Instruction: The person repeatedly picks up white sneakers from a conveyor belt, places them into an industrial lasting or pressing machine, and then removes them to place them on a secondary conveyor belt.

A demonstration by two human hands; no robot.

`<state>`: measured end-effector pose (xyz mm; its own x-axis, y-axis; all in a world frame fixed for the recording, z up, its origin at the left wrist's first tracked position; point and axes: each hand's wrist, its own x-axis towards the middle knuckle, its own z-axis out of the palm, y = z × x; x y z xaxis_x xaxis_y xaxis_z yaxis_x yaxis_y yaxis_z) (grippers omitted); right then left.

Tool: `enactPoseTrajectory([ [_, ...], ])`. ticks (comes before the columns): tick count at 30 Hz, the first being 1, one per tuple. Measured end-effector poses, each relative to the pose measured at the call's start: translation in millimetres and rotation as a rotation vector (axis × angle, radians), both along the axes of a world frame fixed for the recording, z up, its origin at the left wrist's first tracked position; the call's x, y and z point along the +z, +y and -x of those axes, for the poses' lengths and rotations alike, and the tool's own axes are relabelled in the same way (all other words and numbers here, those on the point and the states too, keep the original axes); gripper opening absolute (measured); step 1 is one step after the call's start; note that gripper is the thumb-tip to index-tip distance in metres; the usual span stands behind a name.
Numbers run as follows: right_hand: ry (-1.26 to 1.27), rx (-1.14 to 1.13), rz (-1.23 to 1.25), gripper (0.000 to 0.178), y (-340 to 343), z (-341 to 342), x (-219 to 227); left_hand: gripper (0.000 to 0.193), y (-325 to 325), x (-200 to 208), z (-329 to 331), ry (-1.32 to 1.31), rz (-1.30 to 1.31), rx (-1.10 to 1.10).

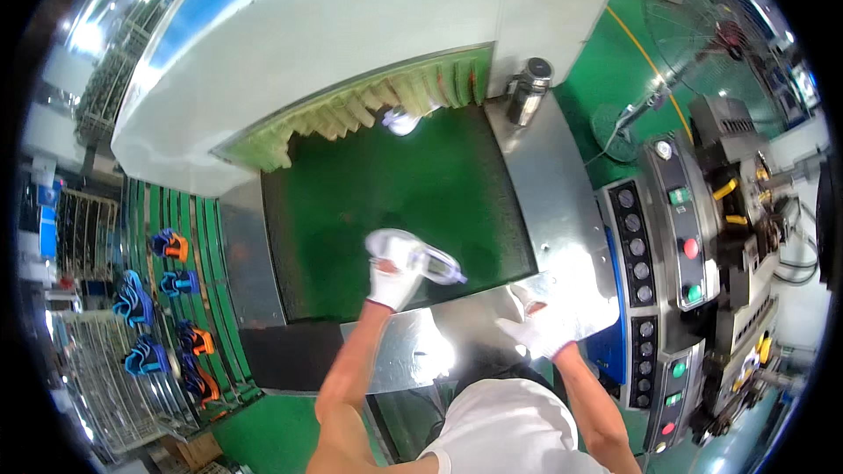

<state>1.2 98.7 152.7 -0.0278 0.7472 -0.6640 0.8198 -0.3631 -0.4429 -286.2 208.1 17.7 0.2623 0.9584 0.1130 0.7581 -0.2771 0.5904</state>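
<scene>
My left hand, in a white glove, is closed on a pale shoe sole with a light purple edge. It holds the sole over the near part of a green conveyor belt; motion blurs both, and the hand covers part of the sole. My right hand, also in a white glove, is over the steel front ledge with its fingers apart and nothing visible in it. Another white and purple sole lies at the belt's far end, by the fringed curtain.
A large white machine housing rises behind the curtain. On the right steel side stands a steel flask. Control panels with buttons and dials are at right, near a standing fan. Blue and orange shoes sit on a green slatted rack at left.
</scene>
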Motion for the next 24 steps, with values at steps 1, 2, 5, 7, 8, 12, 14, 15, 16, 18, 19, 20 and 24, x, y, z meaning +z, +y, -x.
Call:
enactPoseTrajectory([
  [1,-0.065,0.079,-0.248,0.071,-9,0,-18,0.017,-16,13,-38,-0.075,0.006,-0.156],
  [2,-0.149,0.146,-0.493,0.067,-17,-3,-35,0.021,-33,14,-78,-0.150,-0.008,-0.277],
  [5,-0.090,-0.114,-0.362,0.045,-46,-59,-48,0.030,-75,78,-195,-0.275,0.069,-0.565],
  [7,-0.013,-0.390,-0.574,0.045,-96,-113,-61,0.034,-87,131,-256,-0.233,0.258,-0.755],
  [8,-0.018,-0.499,-0.518,0.044,-126,-132,-45,0.035,-97,156,-284,-0.185,0.305,-0.888],
  [12,0.501,-1.009,-0.695,0.042,-231,-203,39,0.047,-143,224,-395,-0.473,-0.204,-1.241],
  [14,0.637,-1.348,-0.922,0.052,-287,-213,50,0.050,-166,240,-450,-0.618,-0.213,-1.234],
  [15,0.812,-1.481,-0.946,0.054,-313,-213,62,0.051,-180,248,-472,-0.658,-0.069,-1.232],
  [16,0.887,-1.600,-1.013,0.055,-346,-217,64,0.053,-201,251,-497,-0.699,0.095,-1.230],
  [18,1.073,-1.792,-1.148,0.058,-398,-216,65,0.052,-237,244,-545,-0.775,0.187,-1.264],
  [19,1.113,-1.888,-1.204,0.060,-420,-211,66,0.049,-259,240,-570,-0.761,0.286,-1.293],
  [20,1.003,-1.961,-1.371,0.063,-431,-213,68,0.047,-284,238,-597,-0.744,0.385,-1.316],
  [24,0.807,-2.112,-1.560,0.082,-481,-216,54,0.053,-357,200,-724,-0.529,0.442,-1.488],
])
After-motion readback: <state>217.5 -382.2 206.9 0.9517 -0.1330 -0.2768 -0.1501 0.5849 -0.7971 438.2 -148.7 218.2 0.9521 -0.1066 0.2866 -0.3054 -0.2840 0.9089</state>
